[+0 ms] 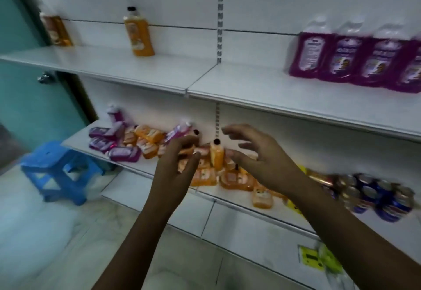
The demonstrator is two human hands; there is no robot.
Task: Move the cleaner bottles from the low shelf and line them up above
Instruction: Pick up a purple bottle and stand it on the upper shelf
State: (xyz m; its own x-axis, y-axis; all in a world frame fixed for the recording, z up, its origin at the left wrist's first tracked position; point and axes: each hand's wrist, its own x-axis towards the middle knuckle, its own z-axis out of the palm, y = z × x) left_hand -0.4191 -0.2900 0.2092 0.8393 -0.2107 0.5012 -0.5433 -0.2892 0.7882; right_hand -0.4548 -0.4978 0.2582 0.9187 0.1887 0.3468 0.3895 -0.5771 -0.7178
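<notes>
Evidently target: an upright orange bottle (216, 154) stood in the heap on the low shelf (77, 140), long axis vertical, black cap up.
Direction: it lay between both hands, just ahead of the fingers.
Left hand (176, 164): fingers loosely curled, holding nothing.
Right hand (257, 152): spread, empty, thumb nearest the bottle.
Nearer: the right, marginally.
Destination: upper shelf (114, 64), above.

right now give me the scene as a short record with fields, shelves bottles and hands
upper shelf: two orange bottles standing apart at left, row of purple bottles at right
low shelf: jumbled pile of orange and purple bottles, mostly lying down
upright orange bottle: stands in the pile between the hands
left hand: fingers curled at the pile, grip unclear
right hand: open, fingers spread, holding nothing
cans: right on low shelf
blue stool: on floor at left
</notes>
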